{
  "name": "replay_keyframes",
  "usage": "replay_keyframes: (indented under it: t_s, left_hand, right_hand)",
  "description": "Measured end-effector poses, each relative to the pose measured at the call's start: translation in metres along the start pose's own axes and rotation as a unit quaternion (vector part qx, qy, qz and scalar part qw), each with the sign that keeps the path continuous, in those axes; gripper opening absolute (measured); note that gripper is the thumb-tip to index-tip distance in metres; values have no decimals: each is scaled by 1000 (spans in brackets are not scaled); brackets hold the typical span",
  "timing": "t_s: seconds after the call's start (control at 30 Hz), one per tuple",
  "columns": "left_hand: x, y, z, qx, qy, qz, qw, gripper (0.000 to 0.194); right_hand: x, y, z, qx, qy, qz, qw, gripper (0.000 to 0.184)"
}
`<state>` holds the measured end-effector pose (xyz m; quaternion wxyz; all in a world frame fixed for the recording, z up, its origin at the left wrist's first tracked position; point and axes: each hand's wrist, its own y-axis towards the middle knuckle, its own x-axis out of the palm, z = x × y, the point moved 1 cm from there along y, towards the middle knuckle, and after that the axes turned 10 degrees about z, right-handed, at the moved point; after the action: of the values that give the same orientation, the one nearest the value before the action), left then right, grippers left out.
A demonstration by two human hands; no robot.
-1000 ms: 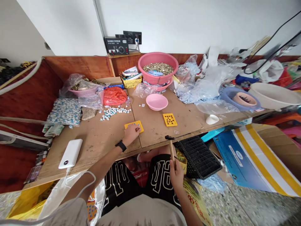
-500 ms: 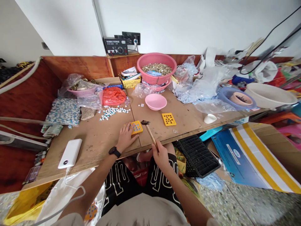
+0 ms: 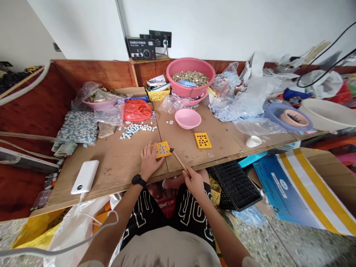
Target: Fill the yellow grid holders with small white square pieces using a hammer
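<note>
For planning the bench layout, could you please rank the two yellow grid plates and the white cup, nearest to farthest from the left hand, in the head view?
1. Yellow grid plate: touching the left hand, at its right.
2. Second yellow grid plate: farther right.
3. White cup: farthest right, near the bench's front edge.

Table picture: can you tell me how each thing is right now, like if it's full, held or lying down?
Left hand: open, fingers on the yellow tray
Right hand: gripping the hammer
Hammer: held tilted, head beside the tray
Yellow tray: flat, holding small blue-and-white pieces
Pink basin: heaped with metal bits
Pink bowl: upright
White cup: on its side
Power bank: lying flat, cable attached
</note>
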<state>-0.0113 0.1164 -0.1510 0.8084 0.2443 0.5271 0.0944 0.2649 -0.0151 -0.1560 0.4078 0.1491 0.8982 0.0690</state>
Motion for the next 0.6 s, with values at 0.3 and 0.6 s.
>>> replay_keyframes:
  t_s: [0.3, 0.6]
  left_hand:
    - [-6, 3, -2, -54, -17, 2, 998, 100]
    - [3, 2, 5, -76, 24, -20, 997, 93]
  right_hand:
    - [-24, 84, 5, 56, -103, -29, 993, 38]
    - [19, 144, 7, -87, -123, -11, 989, 26]
